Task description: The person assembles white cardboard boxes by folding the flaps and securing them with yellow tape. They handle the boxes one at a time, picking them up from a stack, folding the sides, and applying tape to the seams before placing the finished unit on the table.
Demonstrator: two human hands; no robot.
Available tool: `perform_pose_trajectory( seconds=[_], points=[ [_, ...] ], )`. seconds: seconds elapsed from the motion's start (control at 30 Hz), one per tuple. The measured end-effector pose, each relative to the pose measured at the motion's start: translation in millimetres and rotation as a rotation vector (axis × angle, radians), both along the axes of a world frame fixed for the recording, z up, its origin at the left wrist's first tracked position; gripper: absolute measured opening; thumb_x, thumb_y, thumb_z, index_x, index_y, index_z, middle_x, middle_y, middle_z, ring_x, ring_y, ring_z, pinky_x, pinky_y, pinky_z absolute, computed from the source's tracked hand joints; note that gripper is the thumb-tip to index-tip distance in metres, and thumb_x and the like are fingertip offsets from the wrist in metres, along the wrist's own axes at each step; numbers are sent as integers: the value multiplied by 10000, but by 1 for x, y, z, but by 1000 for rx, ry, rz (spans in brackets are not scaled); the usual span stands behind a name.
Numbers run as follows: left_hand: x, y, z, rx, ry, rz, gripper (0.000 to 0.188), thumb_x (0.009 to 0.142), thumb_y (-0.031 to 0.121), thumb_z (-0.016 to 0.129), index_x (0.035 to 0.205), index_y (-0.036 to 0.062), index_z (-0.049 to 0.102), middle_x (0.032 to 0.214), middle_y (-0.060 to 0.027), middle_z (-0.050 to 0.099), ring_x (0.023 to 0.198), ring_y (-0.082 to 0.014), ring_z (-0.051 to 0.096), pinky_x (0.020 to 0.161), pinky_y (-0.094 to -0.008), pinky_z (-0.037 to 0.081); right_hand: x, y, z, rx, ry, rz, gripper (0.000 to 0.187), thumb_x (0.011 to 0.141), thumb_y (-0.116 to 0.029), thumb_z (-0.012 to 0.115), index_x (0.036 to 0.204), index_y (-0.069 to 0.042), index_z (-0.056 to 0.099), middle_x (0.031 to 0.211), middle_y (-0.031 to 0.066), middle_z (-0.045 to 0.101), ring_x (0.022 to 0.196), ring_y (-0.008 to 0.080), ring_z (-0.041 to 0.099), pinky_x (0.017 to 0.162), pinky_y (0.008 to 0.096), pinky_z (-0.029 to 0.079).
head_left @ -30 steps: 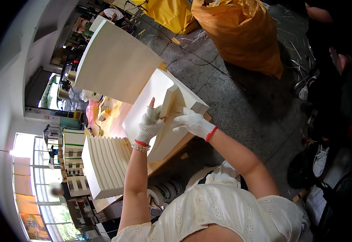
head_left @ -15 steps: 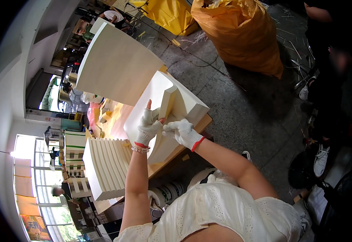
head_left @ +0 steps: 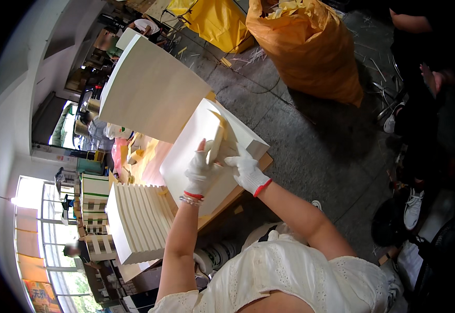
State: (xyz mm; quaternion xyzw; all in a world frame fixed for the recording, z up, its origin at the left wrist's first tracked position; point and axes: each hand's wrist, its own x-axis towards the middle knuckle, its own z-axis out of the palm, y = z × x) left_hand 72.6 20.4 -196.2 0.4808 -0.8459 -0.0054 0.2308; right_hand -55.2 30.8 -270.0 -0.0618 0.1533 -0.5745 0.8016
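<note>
A thick stack of white paper sheets (head_left: 178,169) lies on the wooden table, with part of its top layers bent up into a raised flap (head_left: 216,145). My left hand (head_left: 200,172), in a white knit glove with a red cuff and bare fingertips, is closed on that flap, its thumb pointing away from me. On the flap's right, my right hand (head_left: 248,173), gloved alike, has its fingers stretched toward the sheets and touching them. Its fingertips are partly lost against the white paper.
A large curved white stack (head_left: 152,86) stands beyond mine. To the left is a stepped pile of white stacks (head_left: 141,219). The wooden tabletop (head_left: 152,151) carries scraps. An orange sack (head_left: 308,52) and a yellow bag (head_left: 212,23) stand on the floor; a person in dark clothes (head_left: 420,104) is at right.
The raised flap has come down lower and looks narrower. My left hand has shifted slightly right and nearer to me; the right hand's fingers have straightened from a curl.
</note>
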Motion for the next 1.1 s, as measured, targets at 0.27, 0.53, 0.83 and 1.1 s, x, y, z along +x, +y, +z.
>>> perform_pose_trajectory(
  seconds=[0.27,0.53,0.83,1.1],
  points=[
    [18,-9,-31,-81,-48,10,591,776,124,710,1283,46,417,1089,-195,616,887,-358,653,751,-413,534,-15,5,37,-46,-28,-76,719,812,113,436,1486,-27,229,1437,129,350,1278,213,426,1020,376,411],
    [84,15,48,-101,249,638,392,784,26,653,1154,-3,527,904,-144,637,787,-277,648,630,-344,504,-25,10,30,66,188,-230,701,957,-77,463,1519,-66,44,1538,200,231,1323,324,397,1064,435,376],
    [205,140,112,-695,1089,540,359,858,84,697,1122,13,464,1001,-47,544,879,-121,525,766,-263,463,108,54,38,-1296,1406,-78,442,844,-158,593,1254,0,547,1148,182,596,1121,337,549,991,421,432],
    [269,162,92,-815,1417,485,353,848,104,710,1093,1,477,995,-34,545,891,-114,510,809,-274,448,189,109,13,-1848,1979,-322,675,632,-180,684,1229,65,488,1278,216,473,1204,412,433,967,604,318]
  ],
)
